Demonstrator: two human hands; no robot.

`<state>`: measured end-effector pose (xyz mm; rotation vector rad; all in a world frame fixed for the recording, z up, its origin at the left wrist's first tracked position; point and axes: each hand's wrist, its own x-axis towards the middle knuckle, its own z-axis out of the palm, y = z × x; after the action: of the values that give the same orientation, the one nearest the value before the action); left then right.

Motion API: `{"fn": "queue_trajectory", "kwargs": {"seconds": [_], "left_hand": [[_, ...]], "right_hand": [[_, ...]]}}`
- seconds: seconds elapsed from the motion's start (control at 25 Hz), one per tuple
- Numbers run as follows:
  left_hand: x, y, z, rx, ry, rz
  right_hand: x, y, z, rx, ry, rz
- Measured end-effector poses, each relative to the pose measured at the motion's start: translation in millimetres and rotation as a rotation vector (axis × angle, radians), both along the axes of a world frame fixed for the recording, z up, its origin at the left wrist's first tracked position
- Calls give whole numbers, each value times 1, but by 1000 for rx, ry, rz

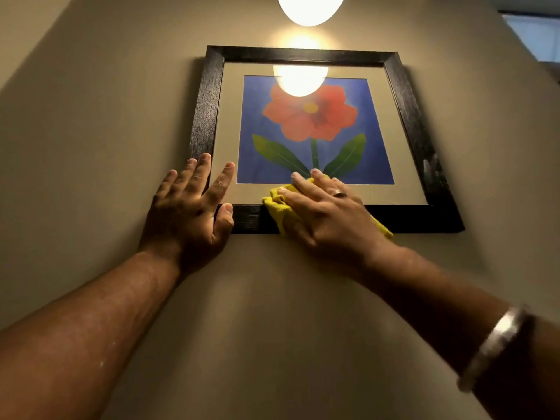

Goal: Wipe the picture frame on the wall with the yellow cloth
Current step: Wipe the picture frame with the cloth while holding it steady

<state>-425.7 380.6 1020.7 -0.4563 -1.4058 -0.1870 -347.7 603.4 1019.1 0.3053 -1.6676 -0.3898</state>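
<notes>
A black picture frame [406, 98] hangs on the beige wall, holding a red flower print on blue under glass. My left hand [194, 207] lies flat with spread fingers over the frame's lower left corner, thumb on the bottom rail. My right hand [327, 213] presses a crumpled yellow cloth [277, 207] against the bottom rail and the lower mat, near the middle. Most of the cloth is hidden under the palm; a corner sticks out at the right. A pale smudge shows on the frame's right rail, low down.
A glowing round lamp [310, 7] hangs above the frame and reflects in the glass. A window edge [536, 34] shows at the top right. Bare wall [91, 116] surrounds the frame on every side.
</notes>
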Motion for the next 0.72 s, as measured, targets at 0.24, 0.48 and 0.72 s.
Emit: {"fn": "queue_trajectory", "kwargs": {"seconds": [0.24, 0.48, 0.72], "left_hand": [[2, 0, 0, -26, -7, 14], [3, -2, 0, -37, -23, 6], [2, -1, 0, -40, -35, -8]], "right_hand": [[42, 85, 55, -505, 75, -169], [17, 41, -7, 214, -72, -25], [34, 68, 66, -491, 78, -38]]}}
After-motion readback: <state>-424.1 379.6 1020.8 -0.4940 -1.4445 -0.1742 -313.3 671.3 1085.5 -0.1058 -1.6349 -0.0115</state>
